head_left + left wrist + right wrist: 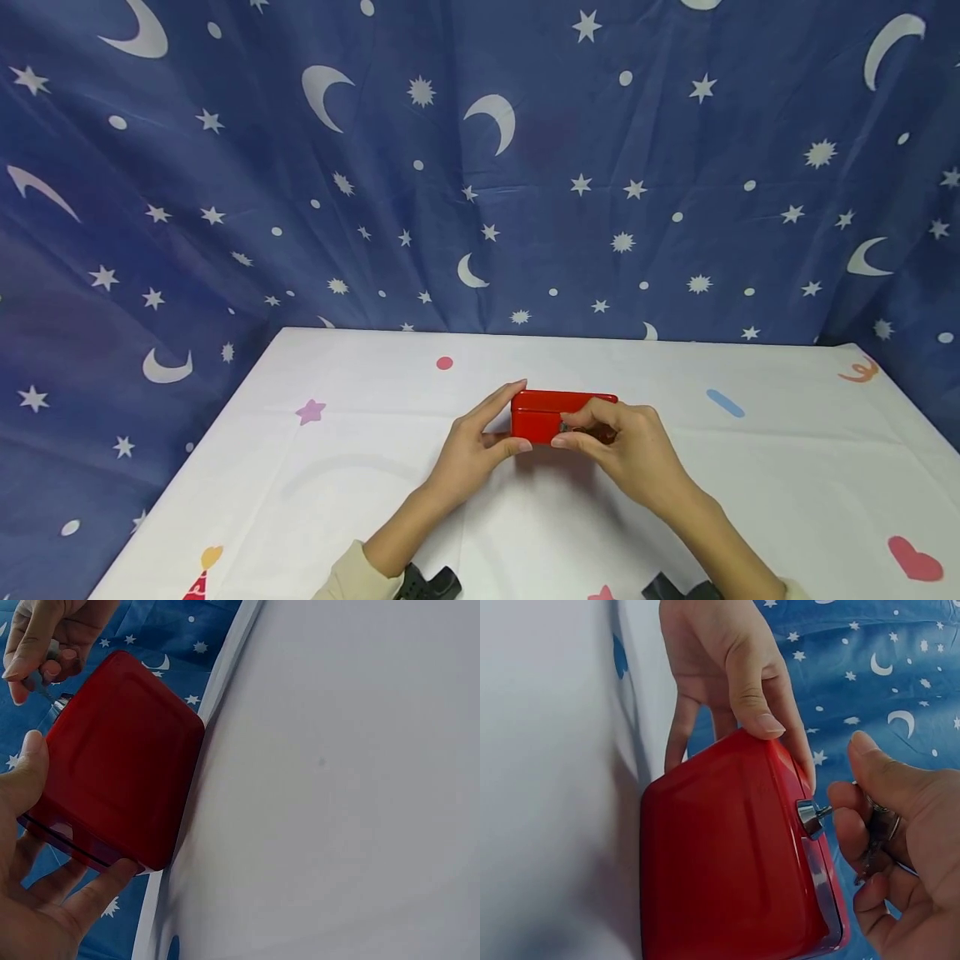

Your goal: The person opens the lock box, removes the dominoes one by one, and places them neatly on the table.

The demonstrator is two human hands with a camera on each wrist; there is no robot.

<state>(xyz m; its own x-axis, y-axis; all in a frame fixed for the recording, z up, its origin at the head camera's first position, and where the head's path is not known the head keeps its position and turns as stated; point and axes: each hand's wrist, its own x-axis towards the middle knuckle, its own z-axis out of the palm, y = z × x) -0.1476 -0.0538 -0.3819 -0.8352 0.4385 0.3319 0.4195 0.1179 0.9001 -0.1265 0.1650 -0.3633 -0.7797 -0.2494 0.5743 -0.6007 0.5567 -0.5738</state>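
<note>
A red metal lock box (536, 427) sits on the white table with its lock side toward me. My left hand (467, 446) holds its left end, thumb at the near side and fingers spread over the far side. A silver lock cylinder (808, 819) juts from the box's front in the right wrist view. My right hand (633, 446) pinches a small key (826, 811) between thumb and fingers, its shaft at the lock. Other metal pieces (883, 823) hang with the key, partly hidden inside the curled fingers.
The white tabletop (360, 467) carries printed shapes, among them a star, a heart and a blue bar. Behind it hangs a blue curtain (540, 250) with moons and stars. Black wrist devices (429, 583) show at the lower edge.
</note>
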